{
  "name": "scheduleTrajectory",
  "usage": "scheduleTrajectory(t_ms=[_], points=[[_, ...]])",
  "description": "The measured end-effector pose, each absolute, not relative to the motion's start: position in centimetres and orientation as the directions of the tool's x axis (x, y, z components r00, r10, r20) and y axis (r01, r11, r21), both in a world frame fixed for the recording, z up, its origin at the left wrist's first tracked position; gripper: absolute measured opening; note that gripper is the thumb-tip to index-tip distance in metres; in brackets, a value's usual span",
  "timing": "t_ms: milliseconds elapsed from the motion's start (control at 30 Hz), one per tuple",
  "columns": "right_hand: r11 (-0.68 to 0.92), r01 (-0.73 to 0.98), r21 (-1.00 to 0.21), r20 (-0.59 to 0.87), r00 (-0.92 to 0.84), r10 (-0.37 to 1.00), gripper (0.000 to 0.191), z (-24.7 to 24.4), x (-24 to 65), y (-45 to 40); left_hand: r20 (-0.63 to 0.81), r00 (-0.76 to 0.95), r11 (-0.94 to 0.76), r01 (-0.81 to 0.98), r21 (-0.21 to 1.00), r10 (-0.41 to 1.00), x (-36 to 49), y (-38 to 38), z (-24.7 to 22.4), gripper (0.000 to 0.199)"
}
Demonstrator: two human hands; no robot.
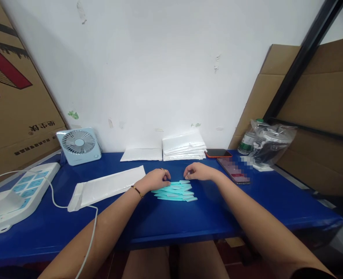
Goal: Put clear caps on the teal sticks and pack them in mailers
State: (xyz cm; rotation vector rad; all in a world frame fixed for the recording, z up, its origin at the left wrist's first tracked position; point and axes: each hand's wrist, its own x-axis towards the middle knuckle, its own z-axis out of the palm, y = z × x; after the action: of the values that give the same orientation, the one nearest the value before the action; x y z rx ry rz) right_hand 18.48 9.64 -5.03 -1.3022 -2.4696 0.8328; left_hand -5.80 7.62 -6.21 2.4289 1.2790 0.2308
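Note:
Several thin turquoise sticks with pale, clear-looking ends (175,192) lie side by side in a loose pile on the blue table. My left hand (156,180), a ring on one finger, rests at the pile's upper left edge with its fingers curled; whether it grips a stick is too small to tell. At the upper right end of the pile is my right hand (198,171), fingers bent and fingertips near the pale tip of the top stick. A long white padded envelope (110,186) lies left of my left hand, partly behind the wrist.
White envelopes are stacked (184,146) by the wall, beside a single flat one (142,154). A fan (80,145) and power strip (33,190) with a cable stand left. Two phones (218,153) (234,170), a bottle (246,142) and a plastic bag (271,145) are right.

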Motion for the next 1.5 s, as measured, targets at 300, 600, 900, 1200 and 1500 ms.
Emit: scheduleTrajectory(t_ms=[300, 600, 900, 1200, 1500], points=[[0.317, 0.520, -0.793, -0.149, -0.670, 0.727, 0.034, -7.1, 18.7, 11.5, -0.083, 0.560, -0.421, 0.703, 0.573, 0.824, -5.8, 9.8, -7.5, 0.023], [0.272, 0.436, -0.858, -0.016, -0.551, 0.834, 0.032, -8.7, 18.9, 12.4, 0.099, 0.447, -0.431, 0.744, 0.510, 0.889, -6.2, 10.3, -8.5, 0.019], [0.413, 0.650, -0.638, 0.156, -0.417, 0.896, 0.032, -8.0, 19.9, 12.5, 0.242, 0.410, -0.475, 0.778, 0.412, 0.880, -6.5, 11.2, -8.4, 0.022], [0.451, 0.665, -0.595, -0.057, -0.595, 0.802, 0.026, -7.2, 18.8, 11.1, 0.028, 0.571, -0.496, 0.688, 0.529, 0.821, -6.0, 9.4, -7.6, 0.023], [0.331, 0.740, -0.585, -0.005, -0.411, 0.912, 0.026, -7.3, 20.5, 12.2, 0.058, 0.400, -0.391, 0.838, 0.381, 0.915, -7.2, 11.0, -7.6, 0.014]])
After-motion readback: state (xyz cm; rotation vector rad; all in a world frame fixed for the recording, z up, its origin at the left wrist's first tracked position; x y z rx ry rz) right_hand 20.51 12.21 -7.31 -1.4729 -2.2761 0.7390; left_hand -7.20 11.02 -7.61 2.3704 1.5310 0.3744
